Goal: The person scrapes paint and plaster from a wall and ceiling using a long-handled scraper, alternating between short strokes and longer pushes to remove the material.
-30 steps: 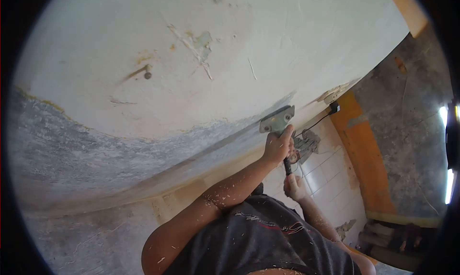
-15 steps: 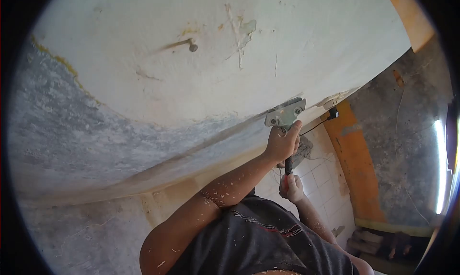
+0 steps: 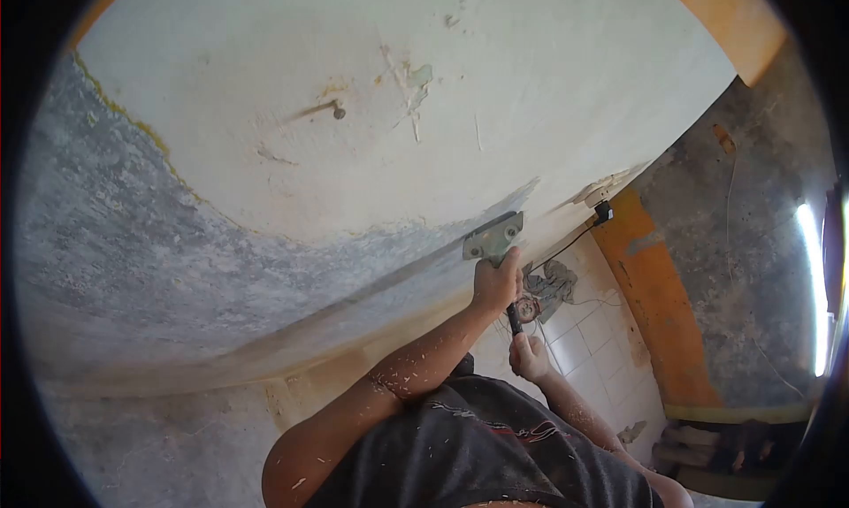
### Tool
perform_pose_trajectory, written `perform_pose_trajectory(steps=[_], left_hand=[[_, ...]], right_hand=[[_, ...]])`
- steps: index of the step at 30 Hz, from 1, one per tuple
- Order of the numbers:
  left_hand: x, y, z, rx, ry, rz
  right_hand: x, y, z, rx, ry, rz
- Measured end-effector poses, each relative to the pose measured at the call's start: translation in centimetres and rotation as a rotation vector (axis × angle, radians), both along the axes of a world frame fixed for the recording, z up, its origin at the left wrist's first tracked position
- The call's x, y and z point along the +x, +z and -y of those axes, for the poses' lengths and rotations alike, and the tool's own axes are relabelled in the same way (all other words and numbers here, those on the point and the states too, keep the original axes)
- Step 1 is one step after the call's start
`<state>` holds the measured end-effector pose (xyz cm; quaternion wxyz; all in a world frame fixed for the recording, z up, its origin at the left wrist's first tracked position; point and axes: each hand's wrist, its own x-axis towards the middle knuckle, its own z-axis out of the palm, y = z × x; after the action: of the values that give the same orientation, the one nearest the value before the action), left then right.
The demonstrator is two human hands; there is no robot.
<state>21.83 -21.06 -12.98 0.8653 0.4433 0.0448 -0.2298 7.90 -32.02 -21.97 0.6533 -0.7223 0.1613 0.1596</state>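
A wide-headed scraper with a bolted metal head and a dark handle rests its blade against the wall. High on the handle, just under the head, my left hand is closed round it. My right hand grips the handle's lower end. The blade lies by the border between pale paint and a scraped grey area. Light flakes cling to my left forearm.
A nail sticks out of the painted wall. To the right, a black plug with a cable sits in a wall socket. Below are a crumpled grey cloth or bag, white tiles and an orange-painted strip.
Both hands have drawn the scraper down and left along the wall. A grey scraped streak now shows above the blade. The whole view has also shifted slightly.
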Motion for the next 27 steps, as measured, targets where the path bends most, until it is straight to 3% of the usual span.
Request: perform_pose_trajectory(steps=[3, 6, 11, 13, 17, 20, 23, 24, 25, 27], left_hand=[[0.5, 1.7, -0.4, 0.066, 0.034, 0.020], [0.7, 1.7, -0.5, -0.076, -0.021, 0.073], [0.5, -0.6, -0.8, 0.046, 0.038, 0.018], [0.5, 2.0, -1.5, 0.073, 0.040, 0.154], [0.4, 2.1, -1.7, -0.020, -0.002, 0.067], [0.1, -1.4, -1.5, 0.089, 0.050, 0.065], [0.4, 1.5, -2.1, 0.108, 0.008, 0.154], [0.8, 2.4, -2.2, 0.135, -0.001, 0.231], [0.7, 2.8, -2.3, 0.140, -0.004, 0.216], [1.0, 3.8, -2.1, -0.007, -0.036, 0.175]], right_hand=[[0.5, 1.8, -1.0, 0.110, 0.028, 0.140], [0.6, 1.7, 0.2, 0.083, 0.027, 0.101], [0.5, -1.4, -0.7, 0.120, 0.017, 0.034], [0.6, 0.2, -1.8, 0.242, 0.024, 0.101], [0.6, 0.9, -1.6, 0.201, 0.029, 0.137], [0.1, -2.3, -2.0, 0.177, -0.031, 0.093], [0.4, 0.5, -2.5, 0.360, 0.036, 0.028], [0.8, 2.1, -3.0, 0.271, 0.039, 0.135], [1.0, 3.4, -3.6, 0.388, -0.016, 0.131], [1.5, 2.9, -2.4, 0.377, 0.036, 0.107]])
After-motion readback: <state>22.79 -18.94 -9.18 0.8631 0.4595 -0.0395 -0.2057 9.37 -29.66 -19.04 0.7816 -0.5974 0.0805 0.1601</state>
